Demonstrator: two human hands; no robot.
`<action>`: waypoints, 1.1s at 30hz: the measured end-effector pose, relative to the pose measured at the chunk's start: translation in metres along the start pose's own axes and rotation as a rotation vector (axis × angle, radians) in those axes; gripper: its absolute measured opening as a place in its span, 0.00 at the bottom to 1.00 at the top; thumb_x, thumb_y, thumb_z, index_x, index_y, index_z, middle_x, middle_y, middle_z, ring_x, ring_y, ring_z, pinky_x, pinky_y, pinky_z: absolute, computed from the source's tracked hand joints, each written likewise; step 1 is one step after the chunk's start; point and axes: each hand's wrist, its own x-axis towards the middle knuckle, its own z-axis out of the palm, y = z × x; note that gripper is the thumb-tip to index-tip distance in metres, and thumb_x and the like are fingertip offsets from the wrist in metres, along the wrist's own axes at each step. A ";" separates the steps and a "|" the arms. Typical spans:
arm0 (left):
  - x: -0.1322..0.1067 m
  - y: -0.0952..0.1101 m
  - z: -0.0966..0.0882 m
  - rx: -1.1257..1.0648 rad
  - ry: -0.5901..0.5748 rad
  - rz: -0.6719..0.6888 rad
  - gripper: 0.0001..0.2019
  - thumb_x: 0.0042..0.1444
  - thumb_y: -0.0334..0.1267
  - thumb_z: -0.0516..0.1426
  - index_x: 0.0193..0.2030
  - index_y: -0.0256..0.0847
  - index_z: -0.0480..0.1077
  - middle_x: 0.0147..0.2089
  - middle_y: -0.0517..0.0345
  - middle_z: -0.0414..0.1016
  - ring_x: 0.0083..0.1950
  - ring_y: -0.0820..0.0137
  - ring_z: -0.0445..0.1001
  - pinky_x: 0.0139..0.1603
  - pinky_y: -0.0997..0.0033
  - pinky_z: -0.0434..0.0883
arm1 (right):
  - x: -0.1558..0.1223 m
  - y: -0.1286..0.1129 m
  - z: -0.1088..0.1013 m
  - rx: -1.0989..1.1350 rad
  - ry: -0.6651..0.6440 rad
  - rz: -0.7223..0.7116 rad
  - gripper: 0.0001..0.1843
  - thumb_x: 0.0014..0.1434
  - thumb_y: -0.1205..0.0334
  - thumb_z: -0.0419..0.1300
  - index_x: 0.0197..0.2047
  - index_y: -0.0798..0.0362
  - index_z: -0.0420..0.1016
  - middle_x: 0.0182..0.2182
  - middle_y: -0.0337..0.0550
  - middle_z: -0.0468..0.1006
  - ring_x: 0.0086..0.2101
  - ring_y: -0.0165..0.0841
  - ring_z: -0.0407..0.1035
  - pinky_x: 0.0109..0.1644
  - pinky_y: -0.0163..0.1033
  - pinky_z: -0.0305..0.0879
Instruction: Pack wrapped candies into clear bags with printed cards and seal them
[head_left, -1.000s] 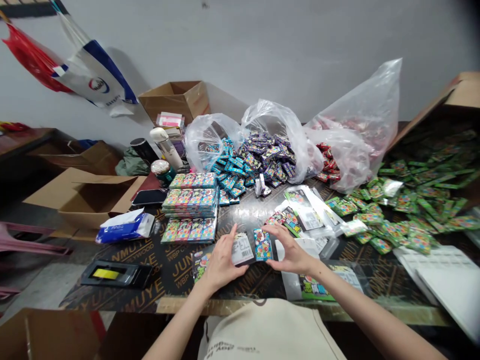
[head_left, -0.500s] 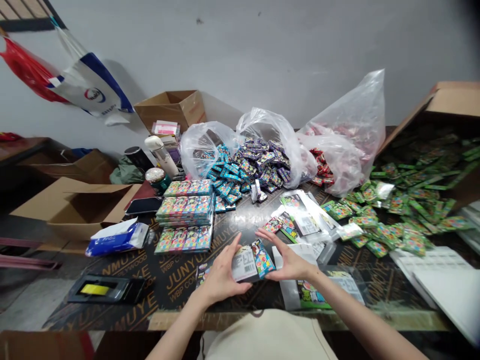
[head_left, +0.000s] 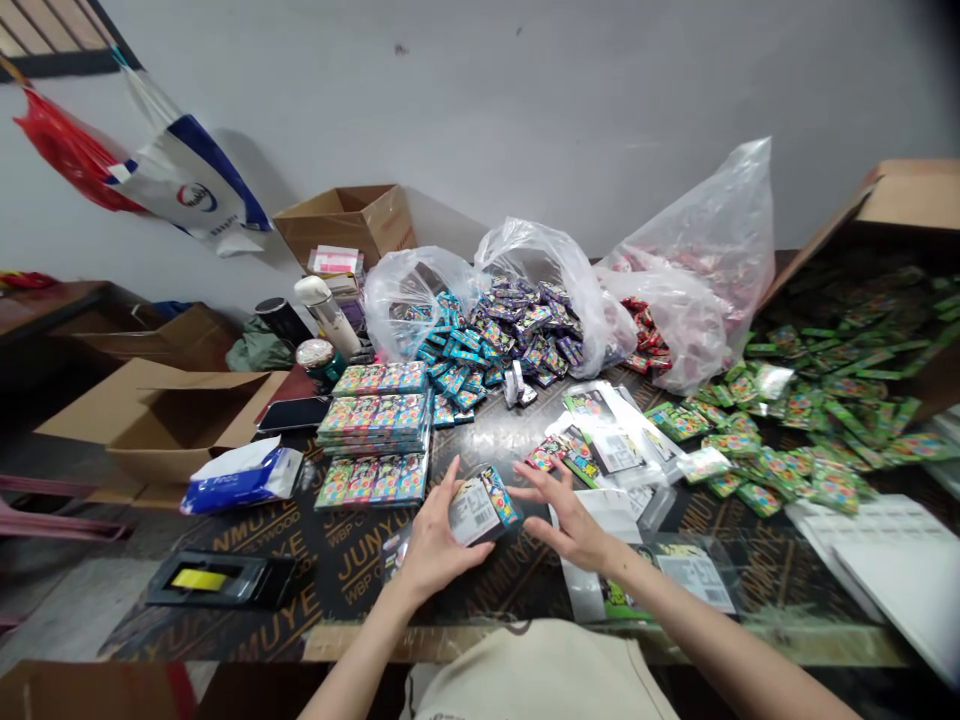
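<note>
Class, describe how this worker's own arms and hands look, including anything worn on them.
The left hand and right hand are both ungloved, with slim fingers; no ring, watch or bracelet shows. The left forearm and right forearm are bare, with no sleeve in view. Between them shows a cream garment with a dark curved mark.

A red bag [head_left: 67, 150] hangs — beside it, a printed bag [head_left: 187, 185].

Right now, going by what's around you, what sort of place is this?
Probably a small hand-packing workspace: green packets spill from a cardboard box, clear plastic bags hold loose packets in other colors, and neatly stacked multi-packs sit on the worktable.
</note>
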 end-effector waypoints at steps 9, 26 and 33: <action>-0.003 -0.011 -0.001 -0.001 0.095 -0.068 0.51 0.38 0.36 0.62 0.66 0.44 0.37 0.53 0.51 0.66 0.54 0.61 0.66 0.56 0.58 0.61 | 0.063 -0.004 0.001 -0.044 -0.328 -0.178 0.29 0.60 0.51 0.51 0.63 0.46 0.49 0.45 0.45 0.74 0.51 0.36 0.63 0.61 0.55 0.32; 0.015 -0.020 0.017 -0.439 0.100 -0.271 0.27 0.45 0.47 0.60 0.52 0.39 0.67 0.51 0.47 0.71 0.51 0.60 0.69 0.53 0.60 0.63 | 0.081 0.056 0.006 0.436 0.363 0.437 0.31 0.51 0.61 0.54 0.57 0.49 0.50 0.25 0.34 0.70 0.26 0.31 0.69 0.33 0.38 0.68; 0.031 0.006 0.025 -0.950 -0.005 -0.471 0.17 0.45 0.49 0.60 0.28 0.32 0.73 0.25 0.56 0.75 0.25 0.73 0.70 0.30 0.74 0.66 | 0.003 0.005 0.027 0.349 0.158 0.276 0.46 0.44 0.55 0.65 0.62 0.46 0.45 0.52 0.50 0.65 0.50 0.41 0.62 0.53 0.50 0.60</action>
